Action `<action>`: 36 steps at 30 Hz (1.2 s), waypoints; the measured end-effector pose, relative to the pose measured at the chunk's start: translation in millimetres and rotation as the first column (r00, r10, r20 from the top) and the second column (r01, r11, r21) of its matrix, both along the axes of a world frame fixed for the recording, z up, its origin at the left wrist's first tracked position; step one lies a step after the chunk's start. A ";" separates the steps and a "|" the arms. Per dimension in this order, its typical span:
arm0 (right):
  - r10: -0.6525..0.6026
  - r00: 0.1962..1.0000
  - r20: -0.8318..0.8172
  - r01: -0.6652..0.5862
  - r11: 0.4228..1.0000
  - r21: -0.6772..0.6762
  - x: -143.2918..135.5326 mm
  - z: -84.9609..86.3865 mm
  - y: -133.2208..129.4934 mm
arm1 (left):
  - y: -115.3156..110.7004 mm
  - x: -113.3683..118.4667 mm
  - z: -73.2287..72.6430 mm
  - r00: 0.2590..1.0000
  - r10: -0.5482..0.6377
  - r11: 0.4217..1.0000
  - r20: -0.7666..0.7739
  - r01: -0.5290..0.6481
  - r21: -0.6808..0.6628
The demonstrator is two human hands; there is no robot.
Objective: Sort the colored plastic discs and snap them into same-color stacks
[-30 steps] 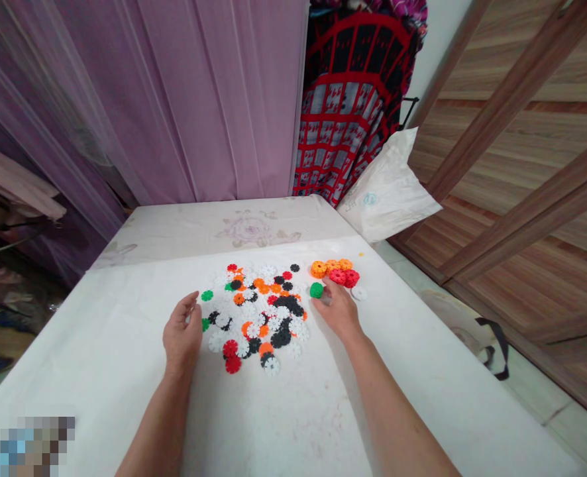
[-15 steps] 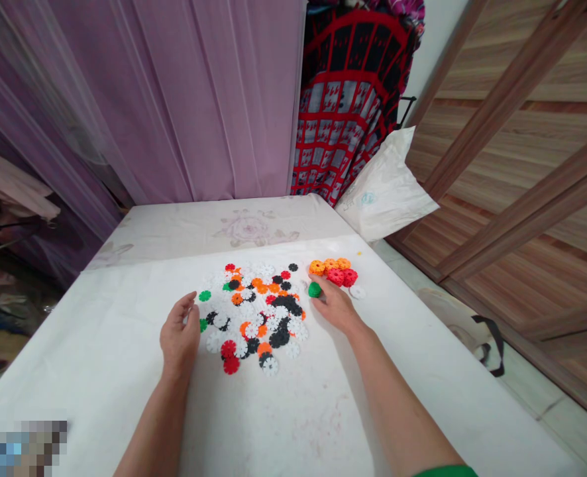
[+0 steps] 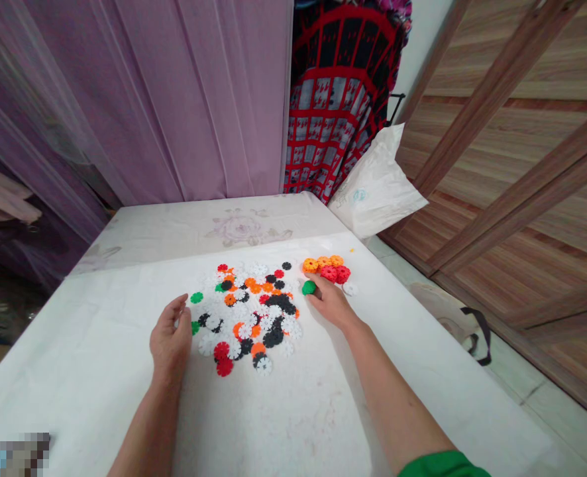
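Observation:
Notched plastic discs [image 3: 228,311] in white, black, orange, red and green lie in a loose, overlapping spread on the white-covered table. At the right of this spread, my right hand [image 3: 332,303] has its thumb and fingers closed around a small green stack of discs [image 3: 308,287]. Just behind that hand stand orange disc stacks [image 3: 324,264] and red disc stacks [image 3: 335,273], with a white disc [image 3: 350,289] beside them. My left hand [image 3: 170,336] rests at the left edge of the spread, holding nothing, fingers slightly curved and apart. Nearest to it are single green discs [image 3: 197,298].
The table [image 3: 254,424] has a pale cloth with a printed flower at the far end. Purple curtains [image 3: 209,99] hang behind it. A white bag [image 3: 377,189] stands at the far right corner. Wooden cabinet doors [image 3: 512,165] line the right. A blurred-out item [image 3: 12,457] lies front left.
The whole scene has shifted slightly to the left as my head turned. Both hands keep nearly the same place on the table, and the green stack stays in my right hand.

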State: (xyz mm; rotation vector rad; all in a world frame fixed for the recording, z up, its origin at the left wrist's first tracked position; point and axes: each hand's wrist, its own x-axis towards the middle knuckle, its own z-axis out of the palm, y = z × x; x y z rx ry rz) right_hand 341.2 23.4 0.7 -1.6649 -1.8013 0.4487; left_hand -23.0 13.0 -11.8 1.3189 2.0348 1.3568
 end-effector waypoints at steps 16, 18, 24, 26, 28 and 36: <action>-0.008 0.990 0.138 -0.052 0.903 0.427 -69.0 20.0 -22.0 | 0.8 4.4 0.5 0.949 0.026 0.988 0.315 -0.073 0.139; 0.083 0.985 0.154 -0.130 0.938 0.322 -90.4 23.8 -8.5 | 2.2 4.4 0.1 0.905 0.015 0.974 0.425 -0.109 0.198; 0.213 0.938 0.274 -0.224 0.974 0.010 -148.0 34.0 31.7 | 3.8 5.3 5.1 0.801 0.019 0.944 0.599 -0.212 0.254; 0.257 0.914 0.314 -0.261 0.965 -0.032 -163.0 37.5 39.8 | 3.8 5.2 6.0 0.791 0.026 0.941 0.611 -0.225 0.251; 0.316 0.881 0.352 -0.321 0.946 -0.047 -174.8 38.7 46.3 | 3.5 5.3 6.4 0.791 0.026 0.942 0.611 -0.224 0.250; 0.381 0.832 0.404 -0.435 0.899 0.046 -171.2 18.1 50.9 | 1.2 9.1 7.7 0.812 0.014 0.958 0.583 -0.179 0.226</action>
